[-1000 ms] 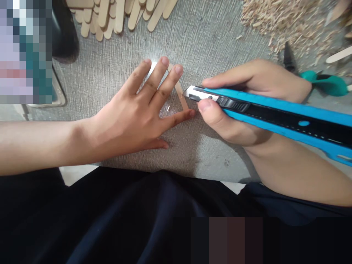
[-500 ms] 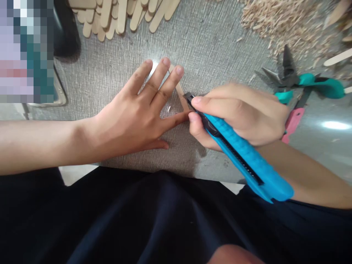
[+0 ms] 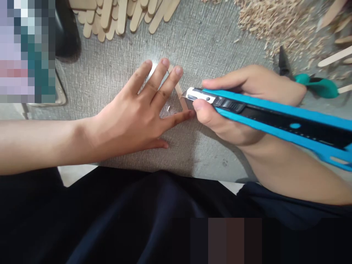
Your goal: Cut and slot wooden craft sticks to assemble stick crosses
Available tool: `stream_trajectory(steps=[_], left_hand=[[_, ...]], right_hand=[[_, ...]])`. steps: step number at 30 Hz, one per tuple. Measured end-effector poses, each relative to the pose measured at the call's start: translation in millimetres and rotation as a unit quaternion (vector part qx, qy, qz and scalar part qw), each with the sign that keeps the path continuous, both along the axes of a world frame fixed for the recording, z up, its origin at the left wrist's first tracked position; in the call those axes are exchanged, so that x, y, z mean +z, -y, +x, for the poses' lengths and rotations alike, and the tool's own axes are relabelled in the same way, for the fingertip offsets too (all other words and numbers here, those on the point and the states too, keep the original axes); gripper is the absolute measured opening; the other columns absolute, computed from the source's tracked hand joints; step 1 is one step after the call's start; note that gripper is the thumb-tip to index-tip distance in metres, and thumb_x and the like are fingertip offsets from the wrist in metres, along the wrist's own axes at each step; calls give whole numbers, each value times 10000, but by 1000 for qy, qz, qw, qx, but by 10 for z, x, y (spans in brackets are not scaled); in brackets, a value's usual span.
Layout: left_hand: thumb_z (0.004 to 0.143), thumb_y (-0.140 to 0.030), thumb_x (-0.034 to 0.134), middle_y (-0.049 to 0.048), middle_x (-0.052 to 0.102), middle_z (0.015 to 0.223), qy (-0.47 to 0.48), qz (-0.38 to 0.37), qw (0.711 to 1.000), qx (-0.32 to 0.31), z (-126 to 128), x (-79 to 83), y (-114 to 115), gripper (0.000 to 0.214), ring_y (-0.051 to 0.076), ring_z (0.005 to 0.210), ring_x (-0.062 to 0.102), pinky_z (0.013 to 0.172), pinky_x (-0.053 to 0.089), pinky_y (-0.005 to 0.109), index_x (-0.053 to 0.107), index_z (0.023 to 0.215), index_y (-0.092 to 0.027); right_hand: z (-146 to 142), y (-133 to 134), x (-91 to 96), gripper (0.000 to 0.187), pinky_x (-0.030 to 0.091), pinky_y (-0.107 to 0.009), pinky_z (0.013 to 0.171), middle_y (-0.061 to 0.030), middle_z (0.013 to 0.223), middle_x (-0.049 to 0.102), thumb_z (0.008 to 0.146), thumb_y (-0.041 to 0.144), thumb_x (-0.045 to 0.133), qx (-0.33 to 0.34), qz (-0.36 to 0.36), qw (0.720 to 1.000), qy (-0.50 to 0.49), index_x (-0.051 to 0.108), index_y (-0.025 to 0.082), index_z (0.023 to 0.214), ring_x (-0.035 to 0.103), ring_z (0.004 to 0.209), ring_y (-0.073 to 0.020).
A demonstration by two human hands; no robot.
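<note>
My left hand [image 3: 137, 106] lies palm down with its fingers spread. Its fingers press on a slim wooden craft stick [image 3: 179, 91] that lies slantwise on the grey table; part of the stick is hidden under them. In my right hand [image 3: 247, 106] is a blue utility knife [image 3: 275, 121], gripped near its metal nose. The blade tip touches or nearly touches the middle of the stick; I cannot tell which. A tiny pale sliver [image 3: 168, 109] rests between my left hand and the stick.
Many craft sticks [image 3: 121, 16] lie piled at the back left, beside a black object [image 3: 67, 33]. Wood shavings [image 3: 275, 25] heap at the back right. Green-handled pliers [image 3: 321, 86] are partly hidden behind my right hand. A loose stick [image 3: 335, 57] lies at the right.
The knife has swung from steeply slanted to nearly level, its rear end now farther right. My right hand has turned with it and shifted right. My left hand and the stick have stayed put.
</note>
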State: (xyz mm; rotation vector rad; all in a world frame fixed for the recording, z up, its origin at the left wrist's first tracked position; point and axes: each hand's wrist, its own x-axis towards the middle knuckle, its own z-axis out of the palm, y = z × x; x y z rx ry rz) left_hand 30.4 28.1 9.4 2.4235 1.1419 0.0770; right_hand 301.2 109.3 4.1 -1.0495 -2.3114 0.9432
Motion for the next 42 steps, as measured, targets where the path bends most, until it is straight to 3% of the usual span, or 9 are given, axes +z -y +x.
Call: stream_trajectory(steps=[4, 11, 20, 26, 30, 34, 38, 42], left_hand=[[1114, -656, 616, 119, 87, 2015, -9, -1, 1000, -5, 8, -10, -1, 960, 629, 1805, 130, 1430, 206, 878, 154, 1901, -356], [1104, -680, 625, 111, 83, 2017, -12, 0, 1000, -7, -1, -5, -5, 969, 628, 1806, 137, 1421, 231, 887, 162, 1898, -373], [1124, -702, 606, 93, 46, 2023, -13, 6, 1000, -7, -18, -16, 5, 980, 608, 1810, 136, 1450, 216, 849, 97, 1909, -410], [1132, -683, 604, 80, 104, 2019, -10, 5, 1000, -2, -13, -9, 3, 914, 594, 1822, 147, 1448, 233, 856, 173, 1894, -423], [1112, -668, 644, 109, 101, 2016, -12, -1, 1000, -8, -9, 0, -5, 970, 613, 1817, 133, 1439, 211, 875, 144, 1899, -403], [1097, -673, 671, 128, 106, 2014, -2, -2, 1000, -5, -18, -8, -4, 988, 627, 1806, 144, 1432, 202, 883, 176, 1899, -374], [1106, -686, 646, 133, 79, 2016, 6, 0, 1000, -1, -22, -20, 7, 986, 619, 1807, 138, 1446, 187, 862, 159, 1903, -368], [1092, -672, 660, 136, 99, 2015, 10, 0, 1000, 6, -9, -7, 8, 968, 607, 1816, 151, 1447, 201, 863, 223, 1889, -337]], right_hand=[[19, -84, -41, 207, 695, -357, 699, 44, 993, 887, 978, 400, 908, 10, 19, 999, -40, 842, 326, 1161, 842, 801, -213], [7, -75, -34, 250, 729, -378, 802, 5, 1070, 905, 1041, 494, 844, 1, -15, 999, -33, 889, 311, 1205, 869, 882, -229], [-34, -51, -61, 178, 669, -337, 714, 13, 971, 889, 968, 392, 861, -9, 46, 996, -81, 872, 315, 1128, 831, 796, -198], [-32, -42, -45, 172, 660, -339, 740, 11, 982, 890, 1018, 376, 826, 11, 24, 998, -60, 862, 314, 1174, 825, 802, -188], [-36, -103, -115, 254, 682, -293, 740, 40, 1002, 898, 978, 364, 891, 27, 45, 991, -124, 870, 333, 1229, 836, 817, -168], [-50, -118, -128, 235, 670, -331, 671, 15, 960, 894, 912, 357, 900, 0, 52, 989, -135, 884, 328, 1145, 824, 770, -203], [-62, -59, -56, 161, 662, -370, 713, 12, 945, 879, 931, 372, 850, -18, 26, 996, -89, 865, 344, 1088, 819, 782, -223], [-77, -27, -33, 171, 635, -328, 707, 6, 900, 872, 919, 325, 863, -8, 40, 995, -93, 870, 290, 1086, 801, 735, -189]])
